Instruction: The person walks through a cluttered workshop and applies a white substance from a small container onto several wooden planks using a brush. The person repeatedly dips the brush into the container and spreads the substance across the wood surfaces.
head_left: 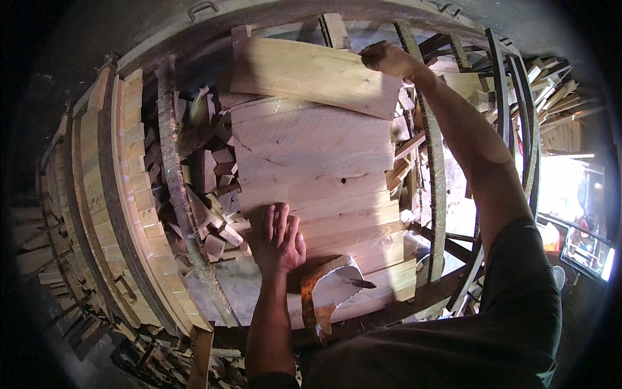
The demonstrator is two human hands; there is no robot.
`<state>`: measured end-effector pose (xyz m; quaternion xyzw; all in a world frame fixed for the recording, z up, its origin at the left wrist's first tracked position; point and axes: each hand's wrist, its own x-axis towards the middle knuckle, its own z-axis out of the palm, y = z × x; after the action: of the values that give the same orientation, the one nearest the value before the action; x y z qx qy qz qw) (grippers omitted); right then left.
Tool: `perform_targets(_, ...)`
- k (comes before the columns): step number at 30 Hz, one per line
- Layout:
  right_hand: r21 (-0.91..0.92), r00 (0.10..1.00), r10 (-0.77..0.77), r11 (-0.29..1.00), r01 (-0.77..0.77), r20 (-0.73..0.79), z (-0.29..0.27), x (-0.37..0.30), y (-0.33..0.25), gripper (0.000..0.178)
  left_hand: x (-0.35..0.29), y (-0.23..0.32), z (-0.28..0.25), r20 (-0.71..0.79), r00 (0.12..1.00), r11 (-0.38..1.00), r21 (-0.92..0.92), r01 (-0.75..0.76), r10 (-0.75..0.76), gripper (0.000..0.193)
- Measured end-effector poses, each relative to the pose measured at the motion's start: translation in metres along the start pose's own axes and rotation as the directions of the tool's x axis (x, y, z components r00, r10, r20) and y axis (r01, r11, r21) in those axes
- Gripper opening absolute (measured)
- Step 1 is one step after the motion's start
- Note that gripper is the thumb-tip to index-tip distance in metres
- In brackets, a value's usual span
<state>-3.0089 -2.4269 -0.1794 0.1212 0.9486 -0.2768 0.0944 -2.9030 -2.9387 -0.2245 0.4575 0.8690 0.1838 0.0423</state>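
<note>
Pale wooden boards lie edge to edge in a panel before me. At its far side a wider loose board sits at a slant, its left end overlapping the rack. My right hand, arm stretched out, grips that board's far edge near the right end; the fingertips are partly in shadow. My left hand rests on the panel's left edge with fingers stretched out. Just right of it, a cut-open white container with orange-brown stains stands at the near edge. A dark stick-like handle pokes out of it.
Metal bars run lengthwise on both sides of the panel. At left stands a rack of joined wood strips. Wood offcuts fill the gaps below, and more scrap is heaped at far right. Bright light falls from the right.
</note>
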Motion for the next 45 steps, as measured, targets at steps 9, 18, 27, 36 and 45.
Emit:
perform_targets(9, -0.603, 0.988, -0.152, 0.788, 0.124, 0.004, 0.063, -0.049, -0.070, 0.103, 0.000, 0.000, -0.003, 0.026, 0.999, 0.998, -0.057, 0.025, -0.024, 0.045)
perform_targets(18, -0.750, 0.973, -0.041, 0.630, 0.201, 0.227, 0.039, -0.032, -0.123, 0.092, -0.002, -0.003, 0.001, 0.010, 1.000, 0.996, -0.087, 0.005, -0.004, 0.044)
perform_targets(27, -0.543, 0.978, -0.174, 0.813, 0.210, 0.118, 0.043, -0.011, -0.098, 0.106, -0.002, 0.000, -0.005, 0.032, 0.999, 0.999, -0.038, 0.028, -0.027, 0.039)
perform_targets(36, -0.519, 0.967, -0.114, 0.826, 0.220, 0.229, 0.033, 0.026, -0.093, 0.129, 0.000, -0.003, -0.003, 0.039, 0.999, 0.995, -0.095, 0.026, -0.022, 0.042)
perform_targets(45, -0.609, 0.956, -0.287, 0.769, 0.194, -0.059, 0.016, 0.123, -0.100, 0.087, -0.001, -0.005, -0.003, 0.025, 0.999, 0.988, -0.150, 0.042, -0.039, 0.041)
